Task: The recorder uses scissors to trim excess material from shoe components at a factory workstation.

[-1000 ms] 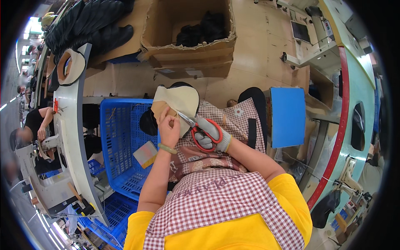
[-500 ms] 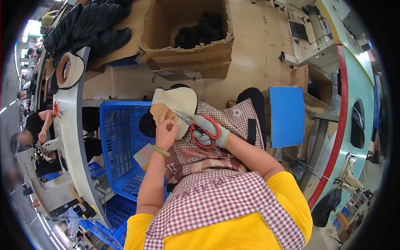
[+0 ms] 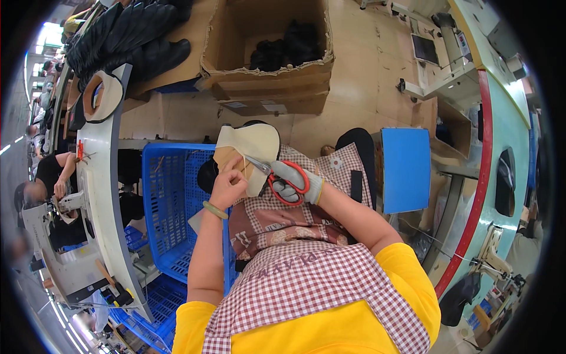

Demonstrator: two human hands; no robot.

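Note:
A cream and tan piece with a dark edge (image 3: 259, 140), which looks like a shoe upper, lies over my lap. My left hand (image 3: 229, 187), bare with a pale bangle at the wrist, has its fingers curled and pinched at the tan part of it. In a grey-white glove, my right hand (image 3: 287, 182) grips scissors with red handles (image 3: 302, 172). The scissor blades point up and left across the piece, their tips close to my left fingertips. What exactly lies between the left fingertips is too small to tell.
A blue plastic crate (image 3: 168, 206) stands left of my lap. Ahead is a cardboard box (image 3: 268, 88) holding black pieces. A blue panel (image 3: 405, 170) stands at right, before a green-topped table (image 3: 501, 124). At left are a white bench (image 3: 97, 159) and a co-worker's arm (image 3: 66, 171).
My left hand has curled its fingers more, with the wrist shifted slightly left. The scissors remain at nearly the same place on the piece. The view has shifted slightly.

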